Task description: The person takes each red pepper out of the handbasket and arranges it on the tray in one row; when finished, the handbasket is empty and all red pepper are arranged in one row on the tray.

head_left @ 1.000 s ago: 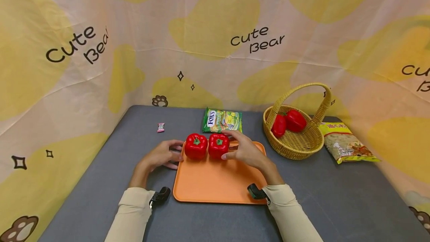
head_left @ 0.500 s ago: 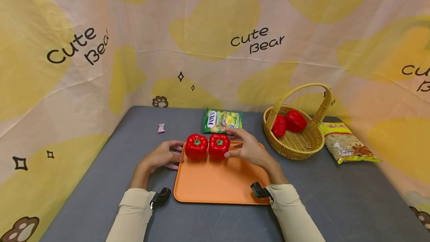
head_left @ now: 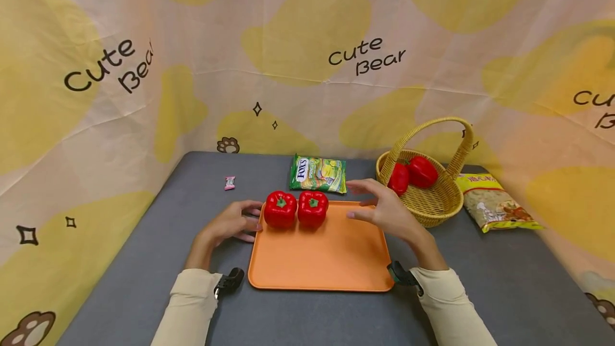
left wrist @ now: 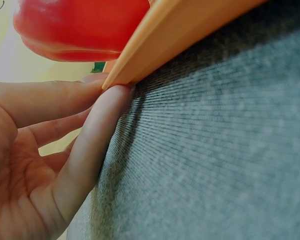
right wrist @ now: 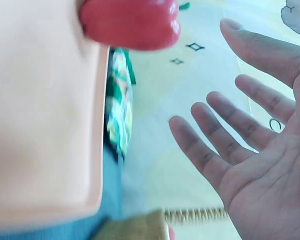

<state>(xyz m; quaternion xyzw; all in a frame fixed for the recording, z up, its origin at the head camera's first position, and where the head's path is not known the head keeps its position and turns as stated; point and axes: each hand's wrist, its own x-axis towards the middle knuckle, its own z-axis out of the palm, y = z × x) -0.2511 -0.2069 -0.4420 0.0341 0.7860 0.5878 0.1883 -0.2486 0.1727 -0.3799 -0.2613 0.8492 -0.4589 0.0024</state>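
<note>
Right grip (head_left: 386, 211) spread, empty; left grip (head_left: 232, 222) touches tray (head_left: 317, 260).

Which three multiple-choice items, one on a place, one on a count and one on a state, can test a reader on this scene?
1. Where do the two peppers nearest the hands stand?
A. in the basket
B. on the orange tray
C. on the snack bag

2. How many red peppers lie in the wicker basket?
A. none
B. two
C. four

3. How is the right hand?
A. open, holding nothing
B. gripping a pepper
C. pressing the table

Key: 1 B, the peppers stand on the orange tray. 2 B, two show inside the wicker basket. 3 A, the right hand has spread fingers, apart from the peppers.
</note>
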